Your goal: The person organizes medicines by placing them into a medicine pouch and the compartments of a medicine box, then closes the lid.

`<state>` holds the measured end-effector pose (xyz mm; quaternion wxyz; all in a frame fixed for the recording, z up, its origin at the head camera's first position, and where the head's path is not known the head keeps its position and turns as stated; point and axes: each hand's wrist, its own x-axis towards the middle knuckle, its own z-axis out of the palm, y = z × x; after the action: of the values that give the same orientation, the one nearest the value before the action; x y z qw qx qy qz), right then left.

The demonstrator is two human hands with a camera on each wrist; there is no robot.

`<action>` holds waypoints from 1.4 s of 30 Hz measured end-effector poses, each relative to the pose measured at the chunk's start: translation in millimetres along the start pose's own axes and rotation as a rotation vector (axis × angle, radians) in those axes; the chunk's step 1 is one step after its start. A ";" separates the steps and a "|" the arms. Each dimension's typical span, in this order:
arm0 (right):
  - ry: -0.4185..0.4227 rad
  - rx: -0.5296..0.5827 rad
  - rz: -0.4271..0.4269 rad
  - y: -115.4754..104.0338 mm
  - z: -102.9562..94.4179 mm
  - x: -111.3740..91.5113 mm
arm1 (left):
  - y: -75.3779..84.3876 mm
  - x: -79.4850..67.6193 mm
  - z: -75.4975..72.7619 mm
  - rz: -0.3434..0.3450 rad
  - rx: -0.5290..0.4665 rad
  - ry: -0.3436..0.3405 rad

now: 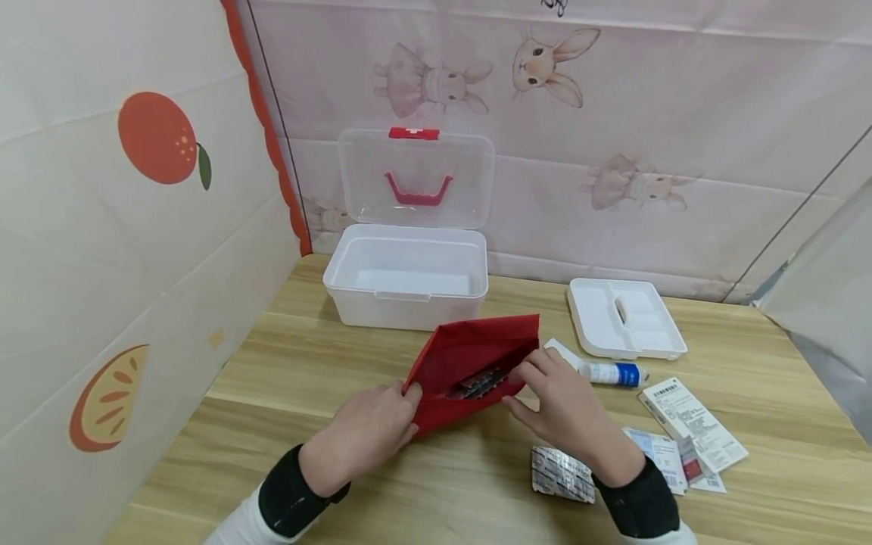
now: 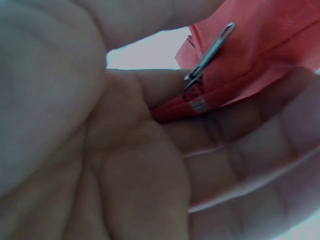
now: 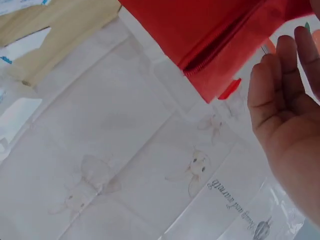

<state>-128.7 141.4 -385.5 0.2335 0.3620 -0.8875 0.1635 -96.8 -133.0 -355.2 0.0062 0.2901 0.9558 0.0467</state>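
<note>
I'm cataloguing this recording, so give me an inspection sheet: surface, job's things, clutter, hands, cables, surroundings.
Surface: wood-grain table.
Job's things: red pouch, unzipped, silvery packs inside.
Clutter: open white box, compartment tray, white-and-blue tube, white carton, foil pack.
Hands: left hand grips pouch's left end; right hand holds its right end.
Cables: nothing seen.
Surroundings: rabbit-print backdrop, fruit-print side sheet.
</note>
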 end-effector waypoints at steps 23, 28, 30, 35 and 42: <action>-0.641 0.108 0.574 45.2 -30.0 -25.9 | -2.4 2.6 0.8 -0.011 0.039 -0.035; -0.826 0.141 0.588 33.0 -16.2 -22.3 | -1.8 1.9 0.7 -0.013 0.041 -0.038; -0.888 0.145 0.583 28.2 -10.4 -21.3 | -1.8 1.3 0.6 -0.014 0.038 -0.042; -0.972 0.206 0.575 21.2 1.6 -21.8 | -2.0 1.2 0.6 -0.019 0.020 -0.045; -0.975 0.207 0.569 18.0 11.5 -22.6 | -2.7 1.7 0.7 -0.030 -0.009 -0.036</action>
<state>-130.8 161.2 -409.3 -0.2928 0.1633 -0.9344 0.1201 -99.7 -134.2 -356.0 0.0253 0.2765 0.9596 0.0456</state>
